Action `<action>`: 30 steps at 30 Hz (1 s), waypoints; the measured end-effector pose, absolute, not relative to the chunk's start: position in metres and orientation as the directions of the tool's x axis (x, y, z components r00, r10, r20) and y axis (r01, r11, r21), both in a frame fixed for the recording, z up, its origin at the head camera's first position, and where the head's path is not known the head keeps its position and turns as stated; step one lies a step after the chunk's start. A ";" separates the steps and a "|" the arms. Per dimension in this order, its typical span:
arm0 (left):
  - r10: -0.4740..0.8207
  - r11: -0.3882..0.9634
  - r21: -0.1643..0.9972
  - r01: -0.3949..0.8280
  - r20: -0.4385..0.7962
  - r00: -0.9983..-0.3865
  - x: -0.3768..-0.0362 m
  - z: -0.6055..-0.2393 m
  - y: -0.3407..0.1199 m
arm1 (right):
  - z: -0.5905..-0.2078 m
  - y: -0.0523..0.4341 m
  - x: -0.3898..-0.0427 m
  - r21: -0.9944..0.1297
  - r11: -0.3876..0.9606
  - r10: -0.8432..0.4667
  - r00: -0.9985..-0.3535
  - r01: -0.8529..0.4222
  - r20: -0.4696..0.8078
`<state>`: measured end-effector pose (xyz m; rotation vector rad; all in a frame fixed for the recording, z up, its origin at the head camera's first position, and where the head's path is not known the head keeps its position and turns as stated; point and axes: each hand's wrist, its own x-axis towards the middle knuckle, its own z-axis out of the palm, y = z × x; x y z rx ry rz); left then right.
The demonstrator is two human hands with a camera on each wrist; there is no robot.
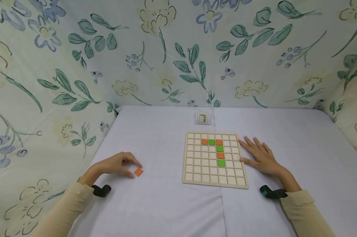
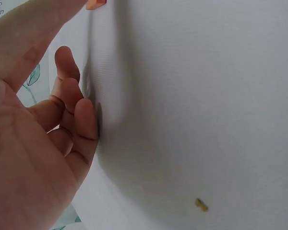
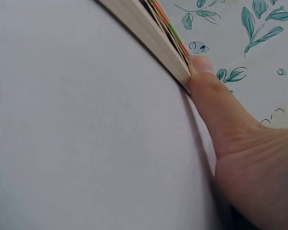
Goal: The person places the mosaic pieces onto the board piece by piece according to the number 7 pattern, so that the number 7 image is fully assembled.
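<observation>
A wooden grid board (image 1: 202,166) lies on the white table. Orange and green tiles (image 1: 220,148) fill a short row near its top and a column running down from it. A loose orange tile (image 1: 138,171) lies on the cloth left of the board, and its corner shows in the left wrist view (image 2: 96,4). My left hand (image 1: 128,166) rests beside that tile with its fingers loosely curled, the fingertips (image 2: 69,62) close to it, gripping nothing. My right hand (image 1: 257,153) lies flat by the board's right edge (image 3: 144,33). Its thumb (image 3: 206,81) touches that edge.
A small pattern card (image 1: 202,118) lies beyond the board near the back wall. Floral fabric walls (image 1: 48,98) close in the table at the back and on both sides. Bare white cloth (image 1: 160,204) stretches in front of the board and between the hands.
</observation>
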<state>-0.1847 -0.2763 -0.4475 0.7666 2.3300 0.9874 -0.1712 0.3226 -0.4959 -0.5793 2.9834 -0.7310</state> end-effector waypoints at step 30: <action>0.658 0.542 0.765 0.348 -0.129 -0.742 -0.184 -0.463 -0.279 | -0.497 0.322 -0.171 -0.443 0.827 -0.351 -0.933 -0.347 0.076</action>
